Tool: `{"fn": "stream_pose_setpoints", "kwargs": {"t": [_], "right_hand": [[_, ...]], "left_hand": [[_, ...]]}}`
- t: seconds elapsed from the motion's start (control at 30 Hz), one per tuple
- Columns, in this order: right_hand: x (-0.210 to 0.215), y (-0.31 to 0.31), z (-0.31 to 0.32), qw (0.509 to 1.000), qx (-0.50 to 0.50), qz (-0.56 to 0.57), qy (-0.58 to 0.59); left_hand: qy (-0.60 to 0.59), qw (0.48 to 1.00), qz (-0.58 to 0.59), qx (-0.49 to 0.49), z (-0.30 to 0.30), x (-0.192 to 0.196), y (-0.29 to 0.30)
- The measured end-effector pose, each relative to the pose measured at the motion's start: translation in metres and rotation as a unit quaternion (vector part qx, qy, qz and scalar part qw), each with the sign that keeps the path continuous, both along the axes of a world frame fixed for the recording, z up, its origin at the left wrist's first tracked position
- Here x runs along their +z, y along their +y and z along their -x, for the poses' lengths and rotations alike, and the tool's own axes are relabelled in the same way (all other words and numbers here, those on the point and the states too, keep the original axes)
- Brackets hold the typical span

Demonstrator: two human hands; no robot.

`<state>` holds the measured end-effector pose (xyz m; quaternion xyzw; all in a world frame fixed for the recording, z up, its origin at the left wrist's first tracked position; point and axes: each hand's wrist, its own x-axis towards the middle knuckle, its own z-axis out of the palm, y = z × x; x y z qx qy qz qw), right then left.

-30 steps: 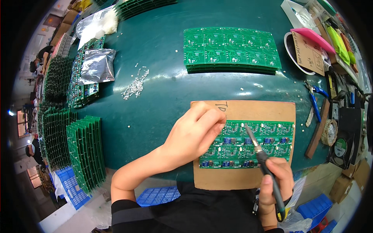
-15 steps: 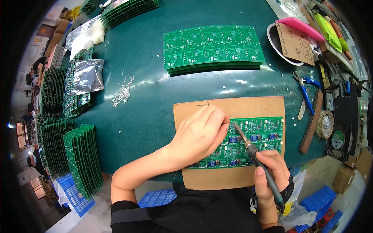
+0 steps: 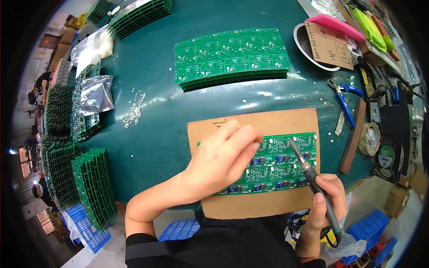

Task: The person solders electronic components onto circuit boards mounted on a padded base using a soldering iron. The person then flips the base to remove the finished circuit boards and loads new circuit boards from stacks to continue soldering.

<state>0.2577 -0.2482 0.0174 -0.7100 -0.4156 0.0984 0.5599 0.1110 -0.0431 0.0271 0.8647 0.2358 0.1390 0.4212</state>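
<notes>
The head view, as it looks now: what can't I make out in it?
In the head view:
- Circuit board, left part: hidden by the left hand.
- Anything pinched in that hand: too small to tell.
- Soldering iron in the right hand: whether its tip touches the board is too fine to judge.
- Silver bag: its opaque wall hides any contents.
- Upright boards at the top: cut off by the upper edge.

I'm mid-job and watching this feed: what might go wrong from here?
First, the soldering iron in the right hand points toward the left hand's side of the circuit board; if hot, a slip might burn the left hand. Second, its tip is close among small components, so a stray touch could damage one. Third, the cardboard seems to overhang the table; a bump might shift the board.
</notes>
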Motion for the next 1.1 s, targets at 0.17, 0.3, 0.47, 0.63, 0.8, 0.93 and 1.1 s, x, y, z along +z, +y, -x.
{"fn": "stream_pose_setpoints", "kwargs": {"t": [0.17,0.3,0.47,0.63,0.8,0.93,1.1], "right_hand": [[0.001,0.005,-0.001,1.000,0.029,0.008,-0.002],[-0.001,0.009,-0.004,0.999,0.050,0.021,0.007],[-0.002,0.010,-0.009,0.997,0.074,0.017,0.010],[-0.001,0.000,-0.015,1.000,0.024,0.004,-0.019],[-0.019,-0.032,-0.053,0.954,-0.261,0.066,-0.131],[-0.018,-0.046,-0.071,0.898,-0.263,0.258,-0.239],[-0.014,-0.042,-0.052,0.982,-0.181,-0.040,-0.037]], "left_hand": [[-0.069,0.995,-0.069,-0.031,-0.021,-0.023,-0.009],[-0.055,0.992,-0.103,-0.036,-0.027,-0.030,-0.010],[-0.038,0.991,-0.122,-0.041,-0.032,-0.029,-0.011],[-0.034,0.988,-0.146,-0.042,-0.032,-0.025,-0.013],[-0.020,0.990,-0.135,-0.039,-0.029,-0.018,-0.012],[0.004,0.999,-0.036,-0.024,-0.029,0.001,-0.008],[-0.079,0.996,-0.018,-0.038,-0.050,-0.001,-0.016]]}}
